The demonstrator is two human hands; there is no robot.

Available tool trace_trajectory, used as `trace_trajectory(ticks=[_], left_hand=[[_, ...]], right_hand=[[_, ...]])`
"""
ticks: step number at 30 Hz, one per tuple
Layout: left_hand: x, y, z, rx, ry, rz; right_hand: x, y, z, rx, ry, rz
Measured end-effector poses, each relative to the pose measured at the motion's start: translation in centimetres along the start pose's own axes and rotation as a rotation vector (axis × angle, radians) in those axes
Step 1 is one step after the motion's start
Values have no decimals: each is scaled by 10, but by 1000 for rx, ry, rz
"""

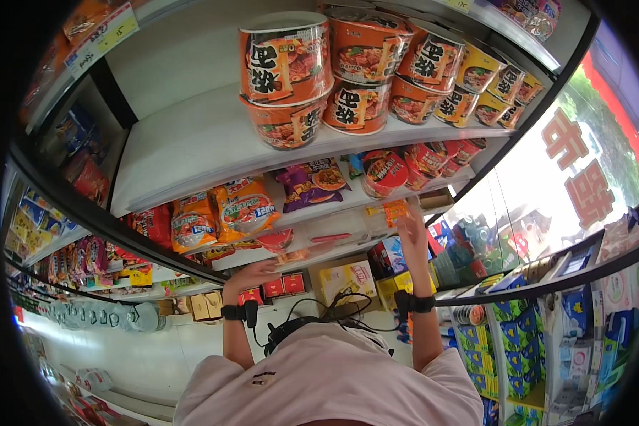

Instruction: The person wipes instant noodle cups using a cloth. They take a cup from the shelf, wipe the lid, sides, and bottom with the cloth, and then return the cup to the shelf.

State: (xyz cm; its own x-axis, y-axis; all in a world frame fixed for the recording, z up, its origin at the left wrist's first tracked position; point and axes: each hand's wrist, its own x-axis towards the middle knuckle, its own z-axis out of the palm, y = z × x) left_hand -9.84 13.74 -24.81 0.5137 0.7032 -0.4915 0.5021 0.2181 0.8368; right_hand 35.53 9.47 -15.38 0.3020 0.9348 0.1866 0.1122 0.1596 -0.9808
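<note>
My left hand (253,274) reaches in at the lower shelf with its fingers stretched out, and I see nothing in them. Close above it lie a red-lidded bowl (275,240) and a small orange item (292,256), partly seen. On the other side, my right hand (412,229) is raised at the right end of the low shelf. Its blurred fingers overlap an orange and yellow packet (394,212); whether they grip it I cannot tell. Between the hands runs a clear plastic surface (338,226) with a narrow red strip (330,238).
Stacked orange instant noodle tubs (285,64) fill part of the upper shelf (191,128). Below are orange noodle bags (245,207), a purple bag (314,183) and red noodle bowls (384,173). A yellow carton (347,282) and black cables (330,309) are near my body.
</note>
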Motion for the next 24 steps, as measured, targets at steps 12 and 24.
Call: trace_trajectory(ticks=[12, 24], left_hand=[[-97, 96, 27, -110, 219, 262], [-91, 159, 49, 53, 301, 388]], right_hand=[[105, 27, 27, -773, 187, -384], [73, -32, 26, -596, 199, -496]])
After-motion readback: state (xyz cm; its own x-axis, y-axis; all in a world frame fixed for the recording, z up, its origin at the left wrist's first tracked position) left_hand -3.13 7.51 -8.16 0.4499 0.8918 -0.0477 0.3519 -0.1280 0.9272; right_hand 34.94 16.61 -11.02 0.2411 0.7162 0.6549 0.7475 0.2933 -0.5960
